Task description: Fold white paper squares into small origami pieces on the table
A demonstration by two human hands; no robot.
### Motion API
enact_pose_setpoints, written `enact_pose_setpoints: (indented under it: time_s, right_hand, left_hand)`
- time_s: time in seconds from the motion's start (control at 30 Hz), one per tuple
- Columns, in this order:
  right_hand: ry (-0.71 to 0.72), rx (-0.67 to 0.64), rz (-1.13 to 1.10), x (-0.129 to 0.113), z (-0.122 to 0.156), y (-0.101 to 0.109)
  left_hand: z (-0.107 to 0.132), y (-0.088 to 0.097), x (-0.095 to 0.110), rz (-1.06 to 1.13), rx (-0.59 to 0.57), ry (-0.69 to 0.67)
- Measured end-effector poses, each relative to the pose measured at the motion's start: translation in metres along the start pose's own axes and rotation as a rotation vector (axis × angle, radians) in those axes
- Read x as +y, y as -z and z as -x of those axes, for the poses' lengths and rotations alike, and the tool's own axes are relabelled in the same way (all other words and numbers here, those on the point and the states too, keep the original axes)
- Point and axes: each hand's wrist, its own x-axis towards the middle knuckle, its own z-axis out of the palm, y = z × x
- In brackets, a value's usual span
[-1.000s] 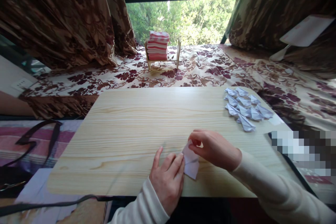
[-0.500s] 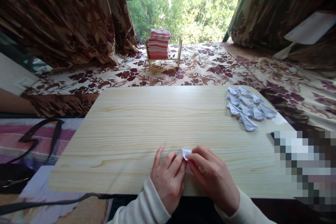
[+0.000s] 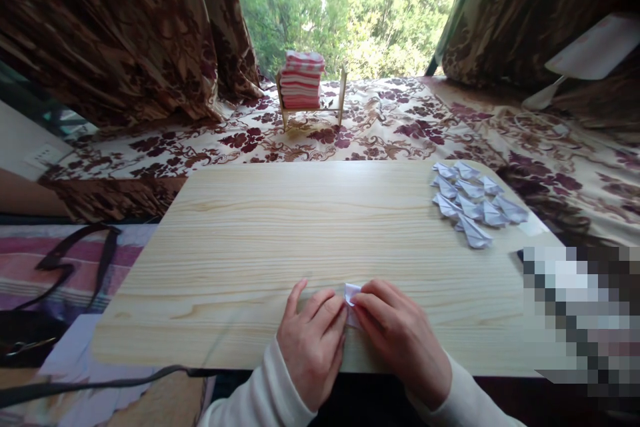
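Observation:
A small piece of white paper (image 3: 352, 292), partly folded, lies at the near side of the wooden table between my two hands. My right hand (image 3: 403, 340) pinches its upper part between thumb and fingertips. On the paper's left edge, my left hand (image 3: 314, 350) holds it down with bent fingers, the little finger sticking out to the side. The paper's lower part is mostly covered by my fingers. Several folded white paper pieces (image 3: 470, 207) rest in a group at the table's far right corner.
The pale wooden table (image 3: 260, 233) has rounded corners. A blurred-out device (image 3: 565, 300) lies at its right edge. Beyond are a small rack with folded pink cloths (image 3: 303, 80) and a lamp (image 3: 593, 47). Paper sheets (image 3: 75, 347) and a dark strap (image 3: 100, 383) lie at lower left.
My left hand has shifted slightly left, and a little more of the paper shows between the hands. My right hand keeps its pinch. The view has tilted slightly.

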Motion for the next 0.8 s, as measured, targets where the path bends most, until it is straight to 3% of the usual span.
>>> enact_pose_setpoints:
  time_s: [0.57, 0.8]
  right_hand:
    - [0.041, -0.031, 0.087, -0.006, -0.004, 0.002]
    - [0.037, -0.070, 0.122, -0.009, -0.003, 0.004]
  left_hand:
    - [0.005, 0.004, -0.001, -0.014, 0.018, 0.009]
    - [0.011, 0.012, -0.001, -0.020, -0.034, 0.005]
